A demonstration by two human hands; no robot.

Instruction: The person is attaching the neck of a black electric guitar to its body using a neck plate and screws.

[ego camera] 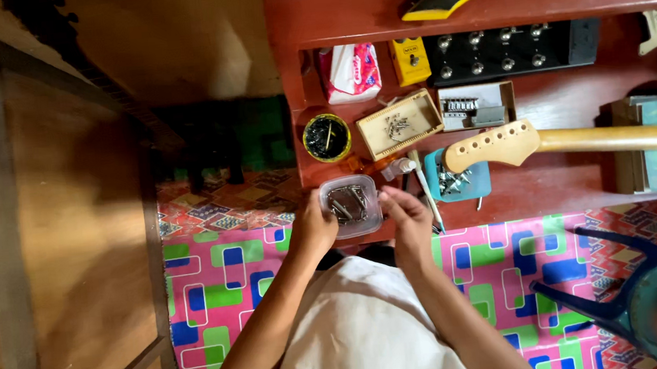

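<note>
both hands on one clear plastic tub of small metal screws, sitting at the near edge of the red workbench. left hand is cupped round the tub's left wall, fingers curled, holding it. right hand touches the tub's right side, fingertips pinched together; can't tell if there's a screw between them. tub looks light, thin-walled, a bit flexy and slick: best held by both side walls, level, or the loose screws slide. just behind the tub: wooden tray of screws, round black dish behind-left. right of the tub: pencil, blue tray, guitar neck lying across the bench. below the tub: pink patterned floor mat.
</note>
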